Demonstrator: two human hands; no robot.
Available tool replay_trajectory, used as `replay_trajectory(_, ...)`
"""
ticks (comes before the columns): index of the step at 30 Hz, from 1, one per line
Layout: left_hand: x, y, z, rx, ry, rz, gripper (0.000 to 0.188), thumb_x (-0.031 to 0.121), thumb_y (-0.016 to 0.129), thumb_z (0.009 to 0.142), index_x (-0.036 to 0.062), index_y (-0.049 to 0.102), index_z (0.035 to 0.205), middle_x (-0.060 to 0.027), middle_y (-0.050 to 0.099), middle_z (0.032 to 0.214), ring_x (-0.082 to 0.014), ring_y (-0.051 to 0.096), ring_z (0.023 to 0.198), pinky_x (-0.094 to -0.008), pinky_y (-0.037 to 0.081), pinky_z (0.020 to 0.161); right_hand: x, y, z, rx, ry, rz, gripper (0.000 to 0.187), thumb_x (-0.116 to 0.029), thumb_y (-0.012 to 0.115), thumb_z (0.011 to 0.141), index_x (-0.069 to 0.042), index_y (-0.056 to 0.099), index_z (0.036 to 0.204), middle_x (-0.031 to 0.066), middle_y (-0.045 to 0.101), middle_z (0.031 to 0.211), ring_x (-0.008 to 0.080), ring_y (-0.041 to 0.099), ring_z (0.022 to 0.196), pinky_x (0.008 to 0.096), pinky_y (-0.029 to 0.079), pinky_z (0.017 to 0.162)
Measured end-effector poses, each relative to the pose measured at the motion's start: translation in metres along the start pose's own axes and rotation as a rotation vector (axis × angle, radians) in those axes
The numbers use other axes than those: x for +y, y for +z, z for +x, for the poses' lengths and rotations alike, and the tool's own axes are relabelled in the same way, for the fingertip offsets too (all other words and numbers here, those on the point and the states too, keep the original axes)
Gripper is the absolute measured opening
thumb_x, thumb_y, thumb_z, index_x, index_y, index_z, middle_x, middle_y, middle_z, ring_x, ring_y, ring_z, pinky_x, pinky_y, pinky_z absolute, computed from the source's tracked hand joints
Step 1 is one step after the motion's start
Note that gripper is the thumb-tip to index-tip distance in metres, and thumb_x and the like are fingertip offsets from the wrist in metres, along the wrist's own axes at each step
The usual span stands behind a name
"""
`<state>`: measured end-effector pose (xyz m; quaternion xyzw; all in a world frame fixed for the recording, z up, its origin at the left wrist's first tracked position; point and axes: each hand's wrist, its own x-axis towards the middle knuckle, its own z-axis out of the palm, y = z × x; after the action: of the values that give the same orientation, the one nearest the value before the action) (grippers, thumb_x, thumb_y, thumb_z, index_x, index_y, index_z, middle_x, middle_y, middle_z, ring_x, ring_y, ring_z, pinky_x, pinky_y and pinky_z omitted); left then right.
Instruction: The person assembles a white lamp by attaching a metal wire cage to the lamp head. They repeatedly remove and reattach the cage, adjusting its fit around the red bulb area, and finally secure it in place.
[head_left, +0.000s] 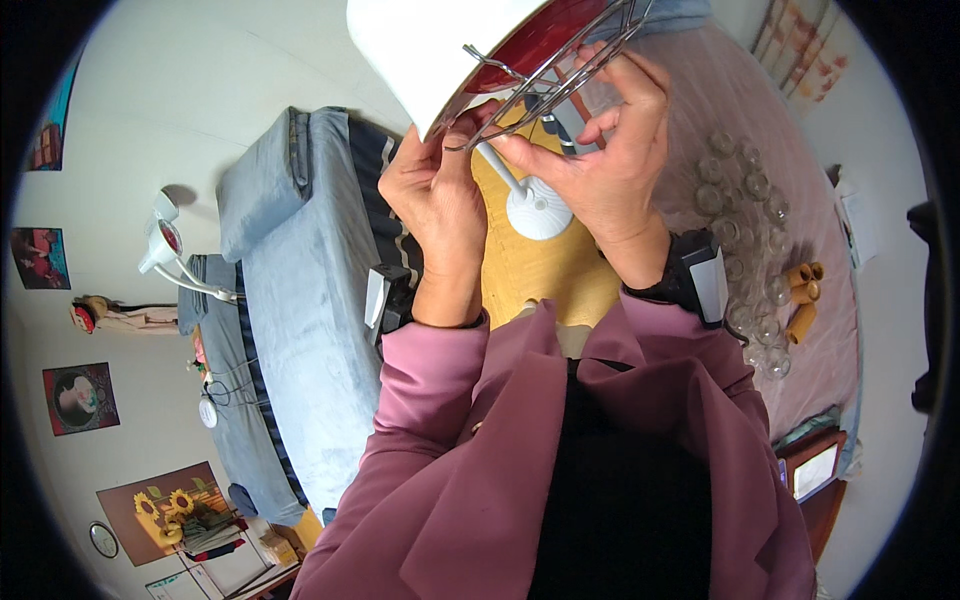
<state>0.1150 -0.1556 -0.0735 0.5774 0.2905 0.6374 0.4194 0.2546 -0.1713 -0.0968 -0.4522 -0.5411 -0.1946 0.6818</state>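
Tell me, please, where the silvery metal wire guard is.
The guard is at the head view's top, right of centre, between the left hand and right hand, at the white lamp shade's red-lined opening.

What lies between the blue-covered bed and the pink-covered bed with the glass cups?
In the head view: yellowish floor with a round white lamp base on it. The left hand, right hand and white lampshade hide part.

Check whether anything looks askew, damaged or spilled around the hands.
The silvery metal wire guard at the left hand and right hand looks askew: it seems to stand off the rim of the white, red-lined lampshade instead of sitting flush. No spill shows.
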Motion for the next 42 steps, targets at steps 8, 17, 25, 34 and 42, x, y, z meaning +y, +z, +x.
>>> replay_trajectory(8, -0.002, -0.002, 0.001, 0.012, -0.021, -0.086, 0.022, 0.008, 0.063, 0.100, -0.0072, 0.068, 0.115, -0.0107, 0.074, 0.102, -0.0128, 0.066, 0.094, -0.0264, 0.051, 0.086, -0.007, 0.004, 0.005, -0.025, 0.048, 0.005, 0.092, -0.027, 0.100, 0.058, -0.003, 0.047, 0.130, 0.0107, 0.057, 0.125, 0.0198, 0.059, 0.106, 0.0230, 0.049, 0.051)
replay_trajectory(17, -0.007, -0.003, 0.000, -0.078, -0.274, -0.511, 0.041, 0.021, 0.053, 0.100, -0.0008, 0.055, 0.135, -0.0114, 0.059, 0.133, -0.0193, 0.055, 0.122, -0.0318, 0.044, 0.100, -0.015, 0.014, 0.005, -0.031, 0.163, 0.119, 0.091, -0.033, 0.100, 0.057, -0.002, 0.050, 0.126, 0.0094, 0.055, 0.122, 0.0209, 0.057, 0.103, 0.0252, 0.046, 0.051)
replay_trajectory(25, -0.009, 0.002, -0.001, 0.018, -0.118, -0.314, 0.035, 0.017, 0.047, 0.102, -0.0047, 0.058, 0.128, -0.0124, 0.070, 0.111, -0.0187, 0.066, 0.103, -0.0304, 0.050, 0.094, -0.032, 0.007, 0.010, -0.164, 0.351, 0.126, 0.091, -0.013, 0.095, 0.064, -0.002, 0.038, 0.134, 0.0098, 0.041, 0.127, 0.0140, 0.047, 0.106, 0.0208, 0.041, 0.057)
replay_trajectory(34, -0.021, 0.006, 0.008, 0.067, -0.011, -0.302, 0.036, 0.011, 0.047, 0.101, -0.0048, 0.059, 0.131, -0.0102, 0.072, 0.098, -0.0159, 0.068, 0.090, -0.0304, 0.054, 0.084, -0.023, 0.015, 0.009, -0.124, 0.168, -0.044, 0.091, -0.008, 0.094, 0.063, -0.003, 0.035, 0.132, 0.0113, 0.047, 0.127, 0.0207, 0.052, 0.116, 0.0208, 0.042, 0.054)
replay_trajectory(42, -0.022, -0.006, 0.016, 0.019, 0.051, -0.199, 0.035, 0.001, 0.037, 0.097, -0.0107, 0.061, 0.120, -0.0160, 0.071, 0.102, -0.0227, 0.071, 0.094, -0.0328, 0.056, 0.085, -0.023, 0.025, 0.009, -0.095, 0.126, -0.036, 0.089, -0.017, 0.098, 0.061, -0.006, 0.035, 0.123, 0.0089, 0.045, 0.123, 0.0185, 0.053, 0.111, 0.0185, 0.043, 0.052)
